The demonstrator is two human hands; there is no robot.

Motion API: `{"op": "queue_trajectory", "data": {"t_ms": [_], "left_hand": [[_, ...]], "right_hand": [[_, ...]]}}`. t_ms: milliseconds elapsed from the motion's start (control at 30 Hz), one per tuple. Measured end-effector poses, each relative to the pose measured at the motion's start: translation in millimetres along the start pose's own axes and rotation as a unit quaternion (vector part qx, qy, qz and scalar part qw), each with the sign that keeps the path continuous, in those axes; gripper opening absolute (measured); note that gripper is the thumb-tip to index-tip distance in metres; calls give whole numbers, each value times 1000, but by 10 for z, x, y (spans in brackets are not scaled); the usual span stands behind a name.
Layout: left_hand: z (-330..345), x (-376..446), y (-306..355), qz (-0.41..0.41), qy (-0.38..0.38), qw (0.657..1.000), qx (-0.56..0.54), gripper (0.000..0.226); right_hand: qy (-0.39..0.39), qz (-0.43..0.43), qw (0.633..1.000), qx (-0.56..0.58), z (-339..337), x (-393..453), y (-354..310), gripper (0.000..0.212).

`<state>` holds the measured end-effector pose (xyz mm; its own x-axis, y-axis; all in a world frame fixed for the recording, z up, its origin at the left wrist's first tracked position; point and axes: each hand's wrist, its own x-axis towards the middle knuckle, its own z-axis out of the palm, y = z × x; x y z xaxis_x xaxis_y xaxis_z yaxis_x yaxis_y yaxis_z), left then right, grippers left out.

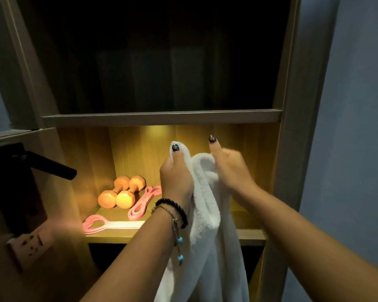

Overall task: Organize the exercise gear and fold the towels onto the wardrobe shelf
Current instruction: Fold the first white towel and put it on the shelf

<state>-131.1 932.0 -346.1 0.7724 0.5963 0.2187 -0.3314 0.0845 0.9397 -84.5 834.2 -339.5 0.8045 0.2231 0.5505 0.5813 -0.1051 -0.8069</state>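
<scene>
towel work first: both my left hand (pixel 176 171) and right hand (pixel 231 168) pinch the white fluffy terry towel (pixel 207 214), hanging before the lit wooden wardrobe shelf (pixel 251 234); i should match corners before folding.

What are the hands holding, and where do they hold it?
Both hands hold a white towel by its top edge. The left hand pinches one upper corner; the right hand grips the edge beside it. The rest hangs down.

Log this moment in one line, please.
left hand: holds towel | right hand: holds towel | dumbbells, bands: on shelf
</scene>
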Motion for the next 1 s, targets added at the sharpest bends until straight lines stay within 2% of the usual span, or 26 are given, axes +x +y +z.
{"op": "queue_trajectory", "data": {"t_ms": [133,200,300,367,500,633,800,900,1000], "left_hand": [[-97,81,140,-32,54,997,-36,37],[-178,133,270,-38,91,994,-40,39],[-347,241,505,-33,138,988,-61,39],[-457,283,628,-28,145,986,-72,36],[-671,233,678,14,101,993,-55,41],[-850,105,666,97,68,993,30,45],[-788,-60,674,244,70,965,68,55],[-589,-161,657,264,7,964,36,53],[-398,-305,604,289,-52,955,44,40]], "right_hand": [[-95,88,990,50,152,-353,383,73],[-121,85,984,95,237,-537,560,59],[-118,80,985,100,311,-745,805,35],[-96,83,989,78,298,-739,861,33],[51,65,995,51,47,-361,658,41],[106,-15,994,24,-260,-19,314,49],[111,-159,981,-30,-388,176,-401,44],[87,-220,971,-42,-355,179,-809,42],[54,-225,971,-53,-229,66,-1011,40]]}}
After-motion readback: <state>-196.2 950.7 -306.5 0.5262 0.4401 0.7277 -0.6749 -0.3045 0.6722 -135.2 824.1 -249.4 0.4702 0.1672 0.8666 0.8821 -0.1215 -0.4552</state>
